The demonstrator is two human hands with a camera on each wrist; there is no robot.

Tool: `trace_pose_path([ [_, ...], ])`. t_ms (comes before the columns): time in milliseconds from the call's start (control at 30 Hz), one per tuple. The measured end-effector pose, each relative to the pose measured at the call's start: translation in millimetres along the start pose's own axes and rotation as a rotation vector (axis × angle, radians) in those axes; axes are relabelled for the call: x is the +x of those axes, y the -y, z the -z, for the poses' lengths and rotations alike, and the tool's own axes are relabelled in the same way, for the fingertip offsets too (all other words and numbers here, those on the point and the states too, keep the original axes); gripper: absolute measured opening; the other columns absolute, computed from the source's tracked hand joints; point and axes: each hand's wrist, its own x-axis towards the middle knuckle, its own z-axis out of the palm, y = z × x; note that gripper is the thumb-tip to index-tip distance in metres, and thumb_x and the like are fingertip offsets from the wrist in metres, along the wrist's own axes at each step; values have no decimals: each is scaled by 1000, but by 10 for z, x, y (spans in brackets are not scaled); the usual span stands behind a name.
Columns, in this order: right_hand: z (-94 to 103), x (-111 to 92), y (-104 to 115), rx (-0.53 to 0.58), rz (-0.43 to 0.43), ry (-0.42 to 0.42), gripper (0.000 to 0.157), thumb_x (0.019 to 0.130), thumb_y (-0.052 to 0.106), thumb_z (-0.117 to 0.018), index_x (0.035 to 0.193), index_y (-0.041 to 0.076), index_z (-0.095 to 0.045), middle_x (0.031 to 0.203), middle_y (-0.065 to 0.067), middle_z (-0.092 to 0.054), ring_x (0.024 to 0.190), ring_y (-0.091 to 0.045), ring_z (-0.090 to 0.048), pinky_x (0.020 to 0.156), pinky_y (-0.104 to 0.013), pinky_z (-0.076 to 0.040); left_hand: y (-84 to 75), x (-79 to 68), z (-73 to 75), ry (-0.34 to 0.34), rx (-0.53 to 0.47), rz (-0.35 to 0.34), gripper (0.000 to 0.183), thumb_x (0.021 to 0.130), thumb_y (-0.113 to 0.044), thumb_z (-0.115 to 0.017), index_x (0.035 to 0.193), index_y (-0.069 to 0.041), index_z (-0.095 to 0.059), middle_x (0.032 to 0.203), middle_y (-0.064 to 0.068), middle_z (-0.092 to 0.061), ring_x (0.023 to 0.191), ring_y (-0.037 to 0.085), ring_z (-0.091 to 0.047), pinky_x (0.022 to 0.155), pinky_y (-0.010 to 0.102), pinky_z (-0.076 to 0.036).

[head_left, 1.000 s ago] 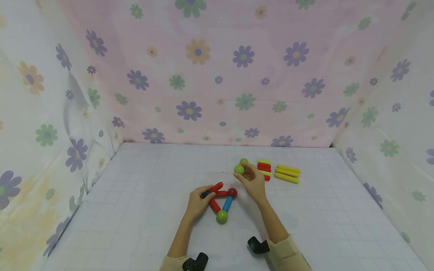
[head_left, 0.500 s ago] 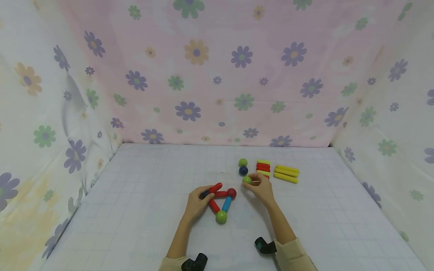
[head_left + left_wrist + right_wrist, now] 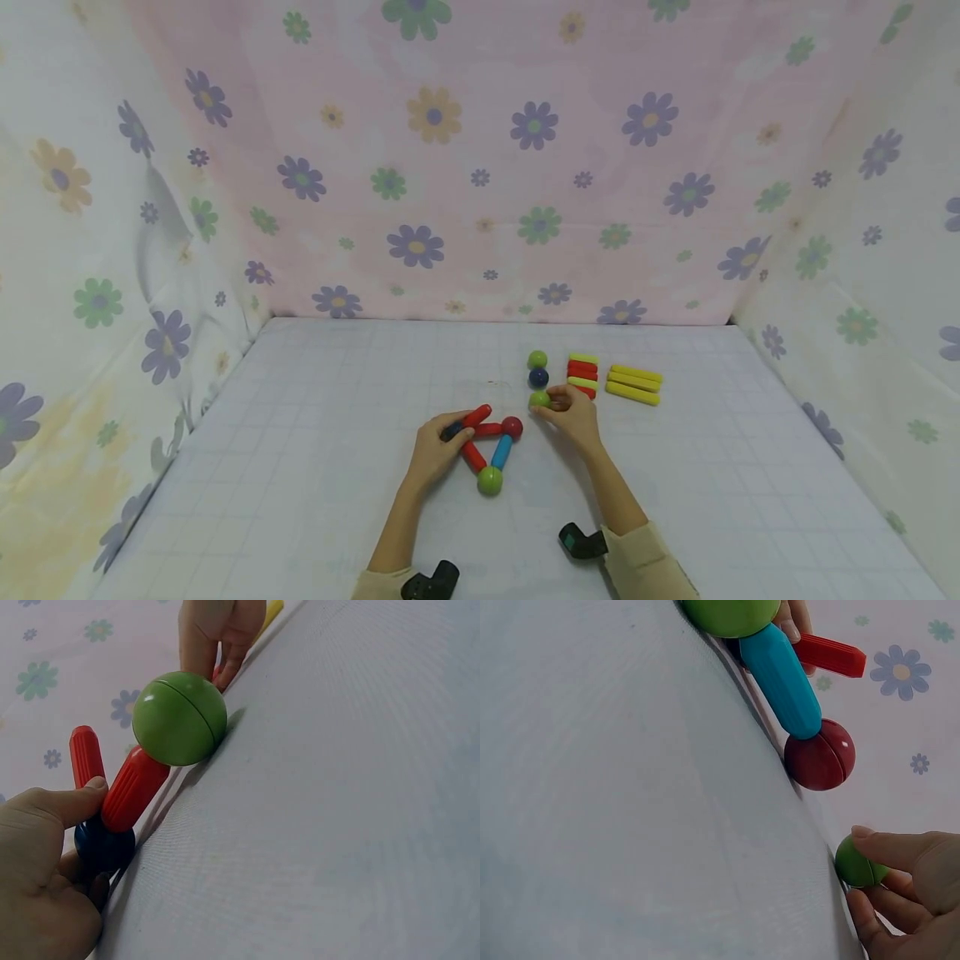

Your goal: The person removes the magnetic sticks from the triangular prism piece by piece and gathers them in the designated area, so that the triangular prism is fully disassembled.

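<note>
In the head view my left hand grips the dark blue ball at the left corner of a triangle made of balls and sticks. A red stick slants up from that ball. Two more red sticks and a blue stick form the triangle's sides, with a red ball and a green ball at its other corners. My right hand pinches a loose green ball between thumb and fingers, at the table surface. It is just nearer than a loose dark blue ball.
A further green ball lies behind the loose dark blue one. Short red and yellow-green sticks are grouped right of the balls, with longer yellow sticks beyond them. Flowered cloth walls the white table at the back and sides.
My right hand has brought its green ball nearer and slightly right, then a little back left. The loose dark blue ball has come into sight. My left hand has stayed on the triangle.
</note>
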Motion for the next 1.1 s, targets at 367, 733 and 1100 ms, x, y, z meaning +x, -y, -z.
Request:
trace_pose_path([
  [367,7,8,-19,-16,-45,-6,39,80,10,-74,114,-2,-58,107,-21,-64,94,-32,-63,84,-36,-52,18,1,1,-13,-12,-29,30,89,-14,-64,118,-6,-65,116,14,-64,112,32,-55,96,50,-42],
  [733,-45,-119,192,56,143,53,38,81,10,-73,115,-1,-59,92,-15,-61,77,-22,-58,68,-17,-48,6,-11,2,-14,-9,-19,31,89,-16,-64,118,-6,-65,117,13,-64,113,32,-55,97,51,-41],
  [1100,-308,-227,563,76,346,371,38,86,6,-67,119,-9,-56,106,-28,-62,74,-29,-64,64,-21,-52,28,21,23,-15,-37,-91,30,87,-10,-65,115,2,-64,114,18,-65,112,37,-56,97,53,-40],
])
